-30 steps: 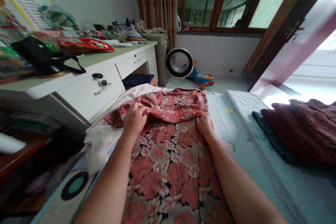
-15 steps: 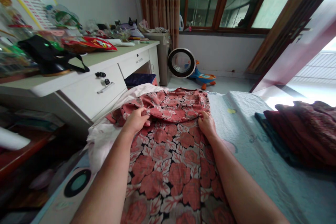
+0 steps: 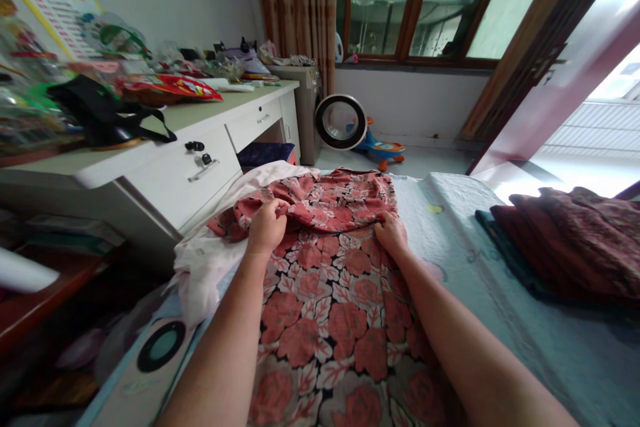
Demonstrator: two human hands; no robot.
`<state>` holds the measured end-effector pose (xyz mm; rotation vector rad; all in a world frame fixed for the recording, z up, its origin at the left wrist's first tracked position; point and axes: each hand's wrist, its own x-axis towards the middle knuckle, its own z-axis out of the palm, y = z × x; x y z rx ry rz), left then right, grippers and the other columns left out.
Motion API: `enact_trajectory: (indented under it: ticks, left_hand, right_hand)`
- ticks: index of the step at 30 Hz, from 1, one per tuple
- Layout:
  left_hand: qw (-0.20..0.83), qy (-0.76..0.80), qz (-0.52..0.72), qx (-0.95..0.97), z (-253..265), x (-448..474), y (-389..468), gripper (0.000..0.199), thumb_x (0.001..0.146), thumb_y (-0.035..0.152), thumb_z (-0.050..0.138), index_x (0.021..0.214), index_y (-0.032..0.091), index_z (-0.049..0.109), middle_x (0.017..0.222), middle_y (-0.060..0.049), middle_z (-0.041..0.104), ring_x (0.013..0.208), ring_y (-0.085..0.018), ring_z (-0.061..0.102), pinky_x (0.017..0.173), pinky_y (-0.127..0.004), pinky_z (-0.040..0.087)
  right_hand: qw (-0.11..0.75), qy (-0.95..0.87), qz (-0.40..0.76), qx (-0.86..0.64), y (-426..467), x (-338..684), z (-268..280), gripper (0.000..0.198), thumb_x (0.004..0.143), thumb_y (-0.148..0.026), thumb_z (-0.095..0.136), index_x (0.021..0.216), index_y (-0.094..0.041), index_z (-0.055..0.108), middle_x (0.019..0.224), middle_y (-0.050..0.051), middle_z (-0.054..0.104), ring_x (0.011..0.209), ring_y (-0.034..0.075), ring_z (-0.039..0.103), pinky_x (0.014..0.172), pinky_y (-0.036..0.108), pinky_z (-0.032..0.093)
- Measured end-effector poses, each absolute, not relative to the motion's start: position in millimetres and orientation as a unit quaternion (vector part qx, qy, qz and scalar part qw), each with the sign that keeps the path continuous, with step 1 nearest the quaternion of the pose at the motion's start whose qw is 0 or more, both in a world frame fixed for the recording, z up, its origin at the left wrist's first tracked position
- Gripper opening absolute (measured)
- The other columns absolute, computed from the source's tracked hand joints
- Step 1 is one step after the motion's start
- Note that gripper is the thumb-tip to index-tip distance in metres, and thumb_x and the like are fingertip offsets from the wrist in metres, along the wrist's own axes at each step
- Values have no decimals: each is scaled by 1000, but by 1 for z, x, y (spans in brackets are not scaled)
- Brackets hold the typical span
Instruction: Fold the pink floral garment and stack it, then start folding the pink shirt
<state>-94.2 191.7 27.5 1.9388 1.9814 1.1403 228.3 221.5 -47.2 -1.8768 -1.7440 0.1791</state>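
Pale blue bedcover (image 3: 453,267) spreads over the centre and right of the frame, with the white desk (image 3: 250,107) along the upper left and a round, glass-centred appliance door (image 3: 341,121) at upper centre. Rose-print garment (image 3: 340,320), red blooms on grey and black, lies on the bed from middle to bottom of frame. Left hand (image 3: 267,227) pinches its raised, gathered edge left of centre, fingers closed on the fabric; right hand (image 3: 391,232) pinches the same edge at the garment's right side, thumb and fingers likewise closed. Edge between them sags a little and bunches more at the left. For good handling, my judgement: draw both hands apart with light, equal pull until that edge runs straight, set the left level with the right, then lower the cloth without dragging the flat layer beneath. Loose folds by the left hand look the likeliest place for a crease; white cloth (image 3: 200,273) lies close on that side and could snag underneath. Long axis runs nearly upright in the picture, from upper centre down past the lower border; a lengthwise seam right of middle follows it. Far end is doubled and rumpled, near end cut off by the frame; cannot tell which is collar and which hem.
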Motion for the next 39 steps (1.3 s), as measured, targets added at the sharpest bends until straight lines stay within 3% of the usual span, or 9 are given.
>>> enact_trajectory:
  ticks: [5, 13, 18, 23, 26, 29, 32, 35, 39]
  left_hand:
    - [72, 662, 347, 661, 29, -93, 191, 26, 75, 10, 50, 92, 20, 67, 94, -6, 74, 89, -22, 68, 83, -29, 48]
    - [71, 712, 260, 648, 32, -97, 187, 24, 74, 14, 54, 92, 22, 68, 91, -5, 76, 92, -24, 69, 77, -27, 48]
    - [264, 705, 308, 582, 28, -100, 188, 21, 79, 19, 54, 97, 20, 65, 73, -1, 70, 62, -16, 68, 56, -23, 47]
    - [416, 654, 409, 482, 19, -101, 194, 33, 79, 20, 55, 112, 18, 60, 97, -5, 71, 64, -13, 70, 53, -21, 52]
    - [336, 615, 467, 539, 17, -102, 198, 29, 77, 20, 58, 105, 18, 63, 104, -6, 72, 90, -18, 72, 79, -30, 59]
    - [175, 571, 490, 635, 24, -97, 195, 22, 77, 19, 55, 97, 19, 65, 126, -8, 65, 122, -22, 60, 103, -35, 50]
    - [50, 555, 469, 685, 32, -92, 189, 19, 79, 16, 50, 92, 20, 64, 142, -9, 53, 133, -23, 50, 105, -34, 47]
    - [-11, 594, 388, 705, 31, -96, 187, 17, 80, 13, 50, 86, 19, 64, 137, -11, 56, 129, -24, 52, 108, -36, 44]
    - [-23, 720, 174, 672, 17, -112, 187, 16, 74, 10, 56, 78, 20, 67, 123, -13, 62, 129, -38, 47, 109, -60, 34]
  right_hand:
    - [282, -651, 62, -702, 223, 230, -50, 26, 80, -18, 55, 99, -20, 72, 99, 7, 67, 92, 21, 61, 82, 29, 45]
    - [384, -647, 76, -655, 226, 236, -63, 35, 79, -24, 53, 110, -20, 68, 96, 4, 67, 84, 19, 60, 81, 31, 47]
    - [415, -652, 106, -626, 225, 238, -59, 33, 79, -25, 51, 106, -19, 69, 91, 4, 64, 75, 17, 58, 75, 30, 48]
    - [434, -668, 52, -602, 218, 233, -47, 24, 86, -26, 51, 100, -21, 70, 99, 5, 65, 91, 19, 60, 84, 31, 48]
    - [413, -691, 20, -593, 217, 230, -46, 23, 88, -25, 51, 100, -22, 70, 101, 7, 64, 100, 22, 57, 91, 33, 46]
    - [387, -711, 0, -588, 218, 231, -51, 24, 87, -21, 53, 104, -21, 71, 102, 8, 63, 102, 23, 55, 96, 36, 44]
    - [360, -721, -4, -592, 219, 233, -55, 29, 85, -19, 55, 109, -21, 71, 108, 9, 64, 105, 25, 53, 97, 37, 43]
    - [331, -728, 8, -600, 219, 235, -58, 30, 83, -17, 55, 109, -22, 71, 108, 8, 65, 105, 25, 53, 96, 36, 42]
    - [307, -734, 18, -606, 220, 236, -59, 25, 83, -17, 55, 100, -23, 72, 103, 7, 65, 104, 24, 53, 97, 35, 41]
